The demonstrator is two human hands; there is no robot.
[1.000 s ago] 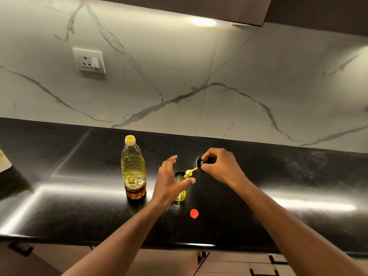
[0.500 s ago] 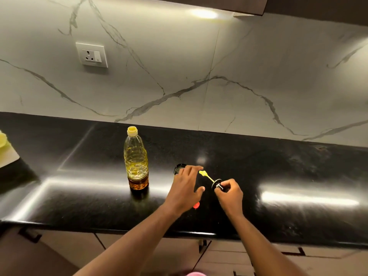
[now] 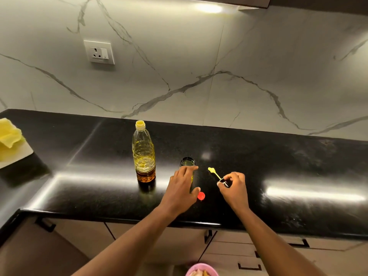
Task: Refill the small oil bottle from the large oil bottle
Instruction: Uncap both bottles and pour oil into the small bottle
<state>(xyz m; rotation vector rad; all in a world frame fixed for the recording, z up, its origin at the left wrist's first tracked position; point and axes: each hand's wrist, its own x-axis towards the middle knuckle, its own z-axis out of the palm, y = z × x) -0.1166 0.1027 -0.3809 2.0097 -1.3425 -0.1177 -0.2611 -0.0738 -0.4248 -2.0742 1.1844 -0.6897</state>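
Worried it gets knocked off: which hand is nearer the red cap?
Left. The left hand, gripping the small bottle, has its thumb right beside the red cap; the right hand, pinching the stopper, is farther off to its right.

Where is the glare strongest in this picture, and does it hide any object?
Head view: the under-cabinet lamp throws bright streaks across the black countertop, strongest at right; the large oil bottle and small oil bottle are readable; the wide-angle lens bends the counter edge.
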